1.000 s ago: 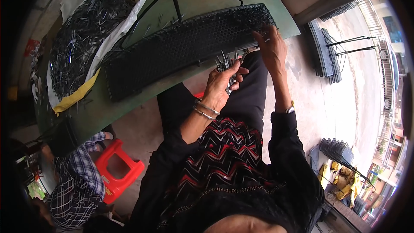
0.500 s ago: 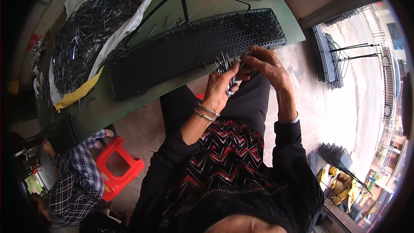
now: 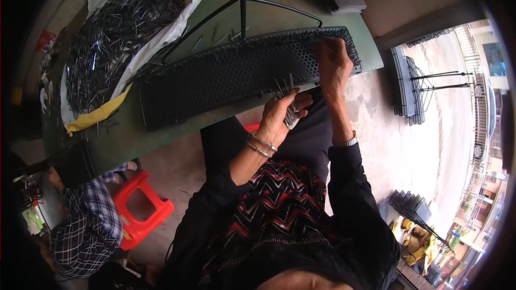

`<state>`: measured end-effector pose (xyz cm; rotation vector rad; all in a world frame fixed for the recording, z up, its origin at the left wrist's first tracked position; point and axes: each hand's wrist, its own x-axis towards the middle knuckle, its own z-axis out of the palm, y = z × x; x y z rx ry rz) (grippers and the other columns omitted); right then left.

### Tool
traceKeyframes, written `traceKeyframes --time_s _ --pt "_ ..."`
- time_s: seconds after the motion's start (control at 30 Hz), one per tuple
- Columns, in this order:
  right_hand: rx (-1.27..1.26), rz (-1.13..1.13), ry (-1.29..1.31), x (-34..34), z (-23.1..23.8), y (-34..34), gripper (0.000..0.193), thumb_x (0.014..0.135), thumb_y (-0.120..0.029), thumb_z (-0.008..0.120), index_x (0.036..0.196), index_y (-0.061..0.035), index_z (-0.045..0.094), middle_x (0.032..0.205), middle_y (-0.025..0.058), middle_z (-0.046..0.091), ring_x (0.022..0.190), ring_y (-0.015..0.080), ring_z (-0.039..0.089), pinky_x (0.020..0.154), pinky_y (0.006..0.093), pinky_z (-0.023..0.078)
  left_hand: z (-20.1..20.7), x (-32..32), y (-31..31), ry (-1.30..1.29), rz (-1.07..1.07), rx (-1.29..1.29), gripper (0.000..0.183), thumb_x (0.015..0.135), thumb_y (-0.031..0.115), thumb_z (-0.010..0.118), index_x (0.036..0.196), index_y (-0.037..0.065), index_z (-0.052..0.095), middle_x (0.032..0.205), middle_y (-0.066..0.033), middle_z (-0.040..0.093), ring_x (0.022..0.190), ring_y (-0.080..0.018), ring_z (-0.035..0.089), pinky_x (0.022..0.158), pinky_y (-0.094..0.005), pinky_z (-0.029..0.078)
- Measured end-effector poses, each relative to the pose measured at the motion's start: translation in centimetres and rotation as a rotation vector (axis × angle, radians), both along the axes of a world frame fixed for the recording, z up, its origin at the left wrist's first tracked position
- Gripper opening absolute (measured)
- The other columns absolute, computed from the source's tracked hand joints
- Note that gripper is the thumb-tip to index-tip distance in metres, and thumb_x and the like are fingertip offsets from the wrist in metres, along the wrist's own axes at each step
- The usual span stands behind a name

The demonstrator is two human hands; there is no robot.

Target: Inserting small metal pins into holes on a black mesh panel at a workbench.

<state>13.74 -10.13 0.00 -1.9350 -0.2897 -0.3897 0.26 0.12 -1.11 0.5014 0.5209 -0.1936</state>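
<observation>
Lying across a green table (image 3: pixel 123 139): a long black perforated panel (image 3: pixel 226 75), full of small holes, slightly curved by the lens, its near edge just in front of the seated person. Behind it, at the far left, a big heap of thin dark metal pins (image 3: pixel 115 32) on a white sheet (image 3: pixel 183 16) with a yellow edge. Crossing over the panel's far edge, a black metal stand (image 3: pixel 243 0) with a bent rod. At the right, on the pale concrete floor (image 3: pixel 424 156), stacks of dark wire racks (image 3: pixel 406 83), well apart from the table. At the lower left, a red plastic stool (image 3: pixel 141 212) beside another person in a checked shirt (image 3: pixel 88 231).

Resting on the right end of the panel, near its far edge: right hand (image 3: pixel 333 64), fingers bent downward and touching the perforated surface; impossible to tell if a pin sits between the fingertips. Blocking part of the panel's right end from view, this same hand.

Raised just before the panel's near edge: left hand (image 3: pixel 279 115), fingers closed around a small bundle of pins (image 3: pixel 285 96), tips sticking upward and fanned out. On the left wrist, thin metal bangles (image 3: pixel 260 146); on the right wrist, a watch (image 3: pixel 349 140).
</observation>
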Motion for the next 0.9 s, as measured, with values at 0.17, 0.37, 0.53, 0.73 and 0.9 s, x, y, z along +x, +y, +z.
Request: traceKeyframes --time_s 0.17,0.37,0.53,0.73,0.9 --pt "-0.243 -0.044 -0.159 0.4 -0.4 0.6 0.008 0.091 -0.010 0.058 0.097 -0.0044 0.059 0.080 0.0098 0.069 0.062 0.0151 0.063 0.057 0.0283 0.050 -0.5 -0.1 0.3 0.007 -0.040 -0.016 0.022 0.095 0.017 0.055 0.112 0.003 0.056 0.105 -0.0132 0.068 0.094 -0.0216 0.067 0.071 -0.0298 0.053" --pt "-0.246 -0.026 -0.190 0.3 -0.4 0.5 0.007 0.091 -0.009 0.057 0.095 -0.0035 0.059 0.078 0.0091 0.069 0.061 0.0154 0.063 0.058 0.0277 0.049 -0.3 -0.2 0.2 0.039 0.000 -0.045 0.018 0.093 0.019 0.061 0.103 0.004 0.060 0.089 -0.0098 0.067 0.080 -0.0201 0.067 0.065 -0.0315 0.055" --pt "-0.179 0.015 -0.064 0.2 0.5 0.5 0.007 0.090 -0.009 0.058 0.093 -0.0032 0.060 0.077 0.0092 0.068 0.062 0.0161 0.063 0.058 0.0278 0.048 -0.7 -0.2 0.2 0.047 -0.024 -0.003 0.017 0.091 0.018 0.063 0.099 0.003 0.063 0.078 -0.0053 0.063 0.067 -0.0140 0.061 0.056 -0.0273 0.050" --pt "-0.262 0.043 -0.165 0.6 0.4 0.7 0.005 0.086 -0.008 0.059 0.090 -0.0043 0.061 0.073 0.0115 0.063 0.063 0.0195 0.062 0.060 0.0306 0.047 0.0 -0.2 0.4 -0.001 -0.017 -0.021 0.017 0.090 0.017 0.065 0.096 0.001 0.064 0.072 -0.0049 0.060 0.059 -0.0114 0.055 0.047 -0.0220 0.039" --pt "-0.414 0.063 -0.205 2.0 1.4 0.6 0.006 0.084 -0.007 0.060 0.087 -0.0017 0.061 0.076 0.0130 0.060 0.067 0.0266 0.060 0.062 0.0336 0.047 0.5 -0.1 0.5 -0.017 0.020 -0.035 0.013 0.088 0.013 0.067 0.092 0.002 0.063 0.070 -0.0057 0.060 0.058 -0.0118 0.055 0.044 -0.0205 0.036"
